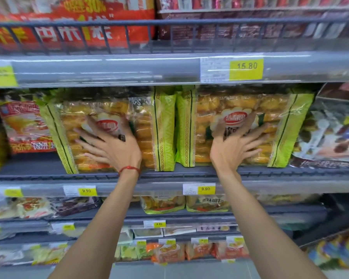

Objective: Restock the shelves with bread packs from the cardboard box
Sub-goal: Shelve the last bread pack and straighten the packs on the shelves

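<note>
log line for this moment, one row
left hand flat on left green-edged bread pack | right hand flat on right one | both upright on grey shelf

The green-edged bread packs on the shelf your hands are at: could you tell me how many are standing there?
2: the left pack under the left hand, the right pack under the right hand. More may be hidden behind.

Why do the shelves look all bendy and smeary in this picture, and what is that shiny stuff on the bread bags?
Head view: the wide lens bows the shelf edge; motion blur smears the far packs and the small price tags, though the 15.80 tag is readable. Shop light glares off the clear wrap of both bread packs, left and right, where the left hand and right hand press flat.
</note>
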A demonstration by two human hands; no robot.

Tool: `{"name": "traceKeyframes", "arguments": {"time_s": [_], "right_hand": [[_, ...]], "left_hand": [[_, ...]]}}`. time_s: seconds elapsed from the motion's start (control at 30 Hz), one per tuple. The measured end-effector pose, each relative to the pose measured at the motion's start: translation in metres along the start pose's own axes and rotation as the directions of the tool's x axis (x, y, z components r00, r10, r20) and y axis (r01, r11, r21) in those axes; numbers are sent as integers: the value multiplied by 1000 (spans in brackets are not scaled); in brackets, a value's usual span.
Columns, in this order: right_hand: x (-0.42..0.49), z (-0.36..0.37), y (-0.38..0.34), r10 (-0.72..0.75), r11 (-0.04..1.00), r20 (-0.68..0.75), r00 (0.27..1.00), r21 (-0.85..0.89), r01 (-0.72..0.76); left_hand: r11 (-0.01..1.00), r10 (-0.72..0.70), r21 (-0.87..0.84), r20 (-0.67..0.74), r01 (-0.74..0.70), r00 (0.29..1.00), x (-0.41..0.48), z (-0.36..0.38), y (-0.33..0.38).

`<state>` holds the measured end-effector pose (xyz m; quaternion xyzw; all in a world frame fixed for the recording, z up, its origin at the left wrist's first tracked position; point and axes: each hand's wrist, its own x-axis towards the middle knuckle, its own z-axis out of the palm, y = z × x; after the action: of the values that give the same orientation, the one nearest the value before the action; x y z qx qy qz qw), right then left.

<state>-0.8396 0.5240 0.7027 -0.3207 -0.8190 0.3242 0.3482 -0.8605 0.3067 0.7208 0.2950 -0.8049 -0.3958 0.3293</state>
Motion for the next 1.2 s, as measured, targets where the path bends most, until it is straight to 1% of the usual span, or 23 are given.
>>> {"name": "traceKeyframes", "arguments": {"time_s": [0.03, 0.07, 0.1, 0.17, 0.2, 0.23, 0.33, 0.43, 0.53, 0.6, 0.67, 0.73, 0.77, 0.83, 0.9, 1.03, 1.1, 1.17, 1.2], "right_hand": [[0, -7, 3, -4, 1000, 51, 999, 10, 4], [-4, -13, 10, -20, 1000, 84, 996, 24, 18], [-10, -19, 19, -37, 996, 112, 993, 84, 27], [-30, -33, 33, -104, 978, 103, 989, 190, 83], [-39, -38, 40, -146, 964, 87, 985, 236, 122], [-49, -44, 48, -182, 951, 76, 980, 269, 156], [-79, -64, 71, -222, 925, 116, 968, 340, 171], [-111, -78, 94, -258, 914, 147, 955, 356, 192], [-139, -81, 121, -288, 915, 175, 942, 341, 216], [-154, -75, 140, -277, 929, 231, 933, 313, 199], [-164, -66, 161, -258, 944, 291, 921, 281, 176], [-169, -55, 180, -238, 952, 335, 912, 267, 150], [-169, -48, 190, -224, 956, 353, 909, 262, 134], [-163, -35, 210, -208, 957, 341, 917, 266, 118], [-151, -20, 231, -188, 959, 324, 927, 265, 102], [-119, 10, 260, -168, 946, 307, 937, 316, 67], [-103, 22, 267, -166, 953, 314, 935, 294, 71], [-89, 34, 270, -172, 958, 312, 934, 274, 85], [-83, 39, 271, -170, 953, 305, 937, 291, 78]], "left_hand": [[1000, 12, 20, 36, -13, 999, -4, -3, -5], [999, 33, -21, 53, -32, 998, -12, -11, -9], [993, 76, -94, 34, -72, 997, -23, -18, -12], [954, 155, -260, 7, -148, 988, -50, -31, -22], [930, 175, -332, 25, -157, 984, -64, -36, -28], [917, 190, -366, 48, -160, 981, -77, -41, -34], [882, 267, -440, 172, -168, 948, -115, -57, -53], [873, 329, -459, 304, -165, 894, -144, -68, -78], [893, 342, -425, 428, -148, 837, -165, -63, -113], [912, 346, -384, 525, -147, 778, -179, -53, -139], [923, 359, -346, 612, -170, 704, -191, -39, -163], [916, 396, -331, 669, -225, 629, -198, -23, -179], [914, 404, -326, 689, -241, 602, -200, -14, -185], [914, 405, -324, 713, -243, 573, -202, 7, -190], [912, 410, -321, 712, -256, 569, -205, 29, -194], [902, 432, -306, 665, -306, 609, -211, 73, -193], [913, 405, -249, 642, -323, 651, -215, 91, -189], [933, 359, -219, 602, -285, 713, -217, 106, -184], [938, 347, -225, 576, -265, 740, -217, 112, -181]]}}
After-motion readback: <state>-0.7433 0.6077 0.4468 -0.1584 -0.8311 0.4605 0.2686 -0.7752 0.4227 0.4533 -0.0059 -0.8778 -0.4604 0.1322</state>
